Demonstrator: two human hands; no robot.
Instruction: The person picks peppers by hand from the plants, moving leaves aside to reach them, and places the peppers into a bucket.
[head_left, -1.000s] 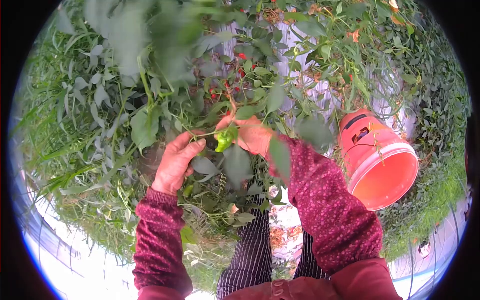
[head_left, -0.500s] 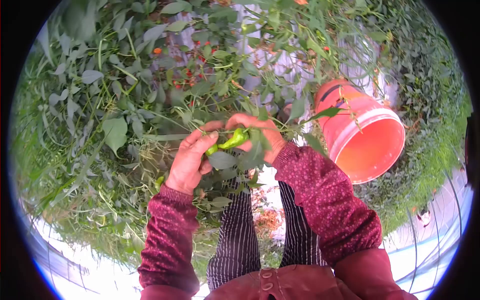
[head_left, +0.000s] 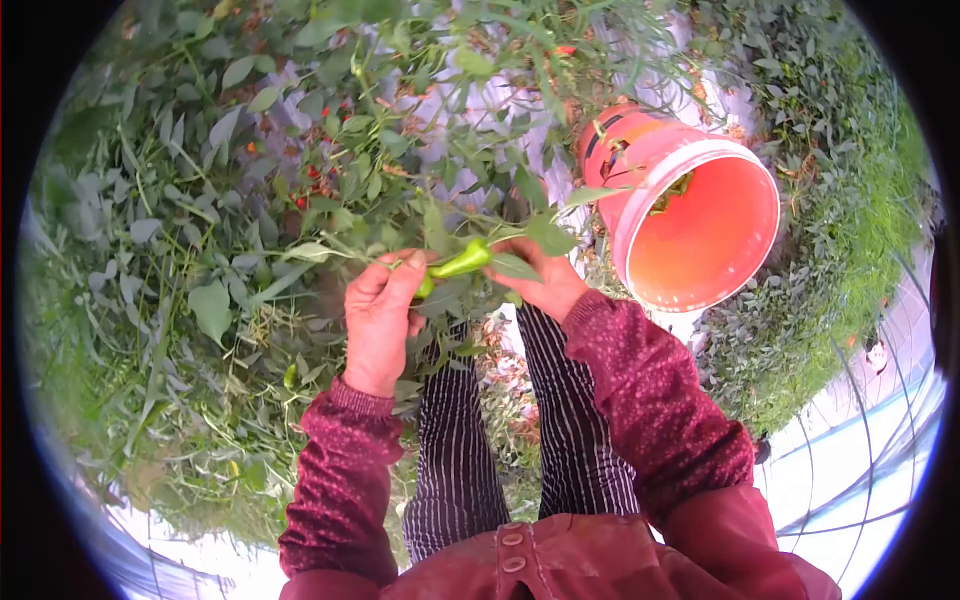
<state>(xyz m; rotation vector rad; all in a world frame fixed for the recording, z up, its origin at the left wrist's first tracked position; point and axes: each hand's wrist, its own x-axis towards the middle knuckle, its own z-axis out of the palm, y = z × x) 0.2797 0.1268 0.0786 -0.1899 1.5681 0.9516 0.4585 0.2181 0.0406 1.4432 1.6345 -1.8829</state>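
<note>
A long green pepper [head_left: 462,260] lies between my two hands, its narrow end at the left. My left hand [head_left: 378,320] is closed, thumb and fingers pinched at that narrow end. Part of a second green pepper [head_left: 424,288] shows just under the left thumb. My right hand [head_left: 548,283] is at the pepper's thicker stem end, its fingers bent in among leaves. A leaf [head_left: 514,267] covers some of the right fingertips, so what they grip is hidden. Leafy pepper plants [head_left: 410,150] surround both hands.
A red bucket [head_left: 648,240] with a white rim leans at the right, its mouth towards me, with some green peppers [head_left: 672,192] inside. Small red fruits [head_left: 315,175] show among the plants. Pale ground sheeting [head_left: 465,110] lies beneath the foliage. My striped trouser legs [head_left: 455,450] are below.
The view has shifted, so the bucket sits higher and further left, with the peppers inside it now visible. More of the long pepper shows between my hands, and my right hand has turned slightly.
</note>
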